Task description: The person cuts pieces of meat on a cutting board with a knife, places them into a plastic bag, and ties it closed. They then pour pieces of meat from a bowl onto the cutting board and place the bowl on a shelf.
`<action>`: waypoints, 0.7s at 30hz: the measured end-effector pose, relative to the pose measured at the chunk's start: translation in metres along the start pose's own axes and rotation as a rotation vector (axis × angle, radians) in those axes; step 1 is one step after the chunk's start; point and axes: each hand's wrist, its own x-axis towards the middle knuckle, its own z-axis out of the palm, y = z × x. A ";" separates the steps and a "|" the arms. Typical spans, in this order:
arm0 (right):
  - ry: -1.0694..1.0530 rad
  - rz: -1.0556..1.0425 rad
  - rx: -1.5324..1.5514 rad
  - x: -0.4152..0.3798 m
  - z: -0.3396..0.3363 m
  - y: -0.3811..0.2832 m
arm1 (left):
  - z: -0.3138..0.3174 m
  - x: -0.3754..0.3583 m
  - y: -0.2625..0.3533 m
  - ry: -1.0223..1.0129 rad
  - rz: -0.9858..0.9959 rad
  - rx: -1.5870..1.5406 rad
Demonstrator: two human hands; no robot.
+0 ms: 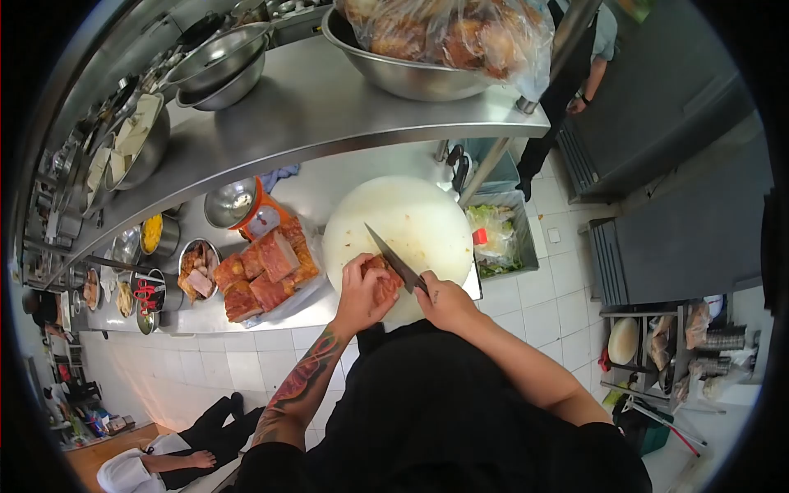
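The right hand (448, 304) is closing its grip around the handle of a knife (392, 256), whose blade is pointing up and left over a round white board (399, 201). The left hand (360, 296) is curling its grip over a browned piece of meat (388, 285) at the board's near part. The blade is running along that piece's far right side; whether it is cutting in is unclear.

Left of the board, browned meat blocks (267, 275) are resting close together on the metal surface (316, 193). Beyond them, a small bowl (215, 251) is holding more meat chunks (197, 271), and a steel bowl (231, 204) is sitting beside an orange container (265, 215). Right of the board, a bin (531, 241) is holding leafy greens (500, 267) and clear plastic.

Across the top, a metal shelf (320, 115) is bearing a wide bowl (411, 76) of bagged browned food (460, 41). Farther right, a person (575, 90) is standing near grey cabinets (657, 103).
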 end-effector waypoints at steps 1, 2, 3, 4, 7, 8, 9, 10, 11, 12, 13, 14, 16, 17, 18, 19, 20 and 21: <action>0.089 -0.038 -0.047 -0.003 0.005 -0.003 | 0.002 -0.004 0.002 0.017 -0.030 0.040; 0.055 -0.014 -0.043 -0.003 0.004 -0.005 | 0.004 -0.008 0.003 0.009 -0.035 0.038; 0.049 -0.008 -0.038 -0.002 0.004 -0.002 | 0.007 -0.011 0.003 0.036 -0.050 0.030; 0.061 -0.034 -0.041 0.000 0.004 0.001 | 0.009 -0.014 0.002 0.063 -0.065 0.021; 0.114 -0.067 -0.006 -0.005 -0.024 -0.017 | 0.018 -0.019 -0.003 0.092 -0.093 0.020; 0.160 -0.080 0.034 -0.010 -0.038 -0.031 | 0.018 -0.019 -0.003 0.092 -0.099 0.018; 0.153 -0.080 0.033 -0.013 -0.047 -0.040 | 0.017 -0.018 -0.002 0.102 -0.080 0.028; 0.257 -0.147 0.078 -0.015 -0.054 -0.047 | 0.017 -0.018 -0.002 0.111 -0.060 0.040; 0.362 -0.213 0.124 -0.017 -0.060 -0.054 | 0.017 -0.018 -0.002 0.110 -0.065 0.040; 0.342 -0.206 0.088 -0.017 -0.066 -0.060 | 0.018 -0.018 -0.003 0.116 -0.058 0.042; 0.340 -0.205 0.090 -0.008 -0.056 -0.056 | 0.018 -0.019 -0.003 0.121 -0.051 0.042; 0.168 -0.114 -0.086 0.008 -0.035 -0.045 | 0.019 -0.020 -0.004 0.119 -0.052 0.042; -0.069 0.011 -0.241 0.030 0.007 -0.020 | 0.022 -0.021 -0.006 0.126 -0.053 0.059; -0.063 0.012 -0.245 0.034 0.005 -0.023 | 0.023 -0.018 -0.008 0.129 -0.048 0.057; -0.075 0.026 -0.243 0.039 0.004 -0.027 | 0.023 -0.019 -0.008 0.140 -0.055 0.052; -0.090 0.045 -0.233 0.041 0.003 -0.030 | 0.023 -0.024 -0.008 0.141 -0.063 0.046; -0.096 0.035 -0.191 0.041 -0.011 -0.033 | 0.023 -0.026 -0.007 0.140 -0.064 0.046; -0.092 0.037 -0.189 0.041 -0.017 -0.027 | 0.023 -0.027 -0.006 0.142 -0.073 0.053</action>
